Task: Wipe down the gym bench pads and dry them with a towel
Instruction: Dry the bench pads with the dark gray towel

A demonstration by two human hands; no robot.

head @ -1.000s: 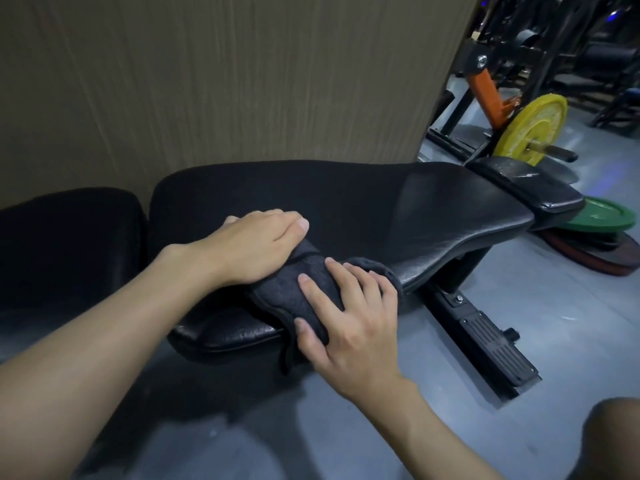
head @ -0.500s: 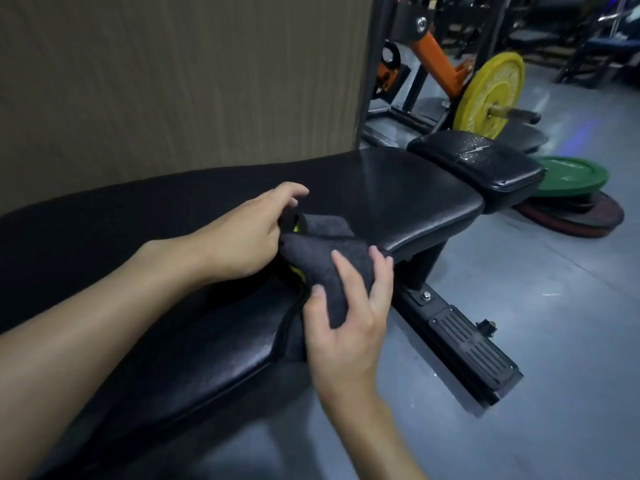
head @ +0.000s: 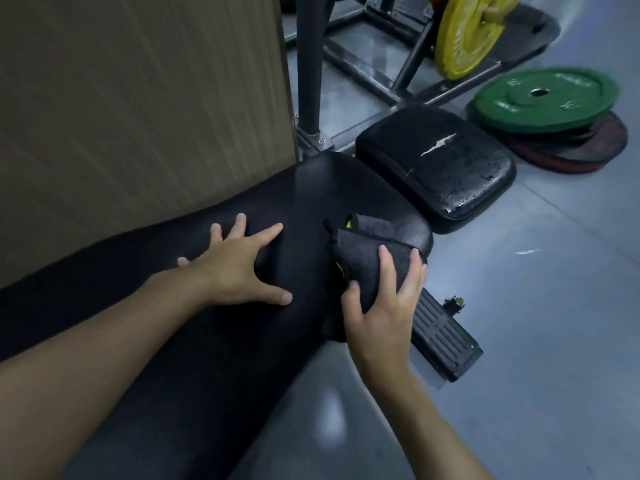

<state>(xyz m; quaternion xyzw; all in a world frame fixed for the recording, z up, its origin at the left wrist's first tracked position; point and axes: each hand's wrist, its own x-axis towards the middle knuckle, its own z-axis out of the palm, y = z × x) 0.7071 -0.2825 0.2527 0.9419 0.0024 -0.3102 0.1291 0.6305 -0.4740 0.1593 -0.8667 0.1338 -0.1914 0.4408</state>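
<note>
The long black bench pad (head: 214,341) runs from lower left up to the middle of the head view. A smaller, cracked black pad (head: 436,168) sits just beyond its far end. My left hand (head: 239,268) rests flat on the long pad with fingers spread, holding nothing. My right hand (head: 384,306) grips a folded dark grey towel (head: 363,251) against the pad's right edge near its far end. A bit of yellow shows inside the towel's folds.
A brown panel wall (head: 138,98) stands close behind the bench. A black footplate (head: 443,334) lies on the grey floor under the bench end. Green and dark red weight plates (head: 543,98) lie stacked at the right, and a yellow plate (head: 464,36) hangs on a machine behind.
My left hand has let go of the towel and now lies spread on the pad. My right hand has carried the towel toward the pad's far end. The view has tilted down.
</note>
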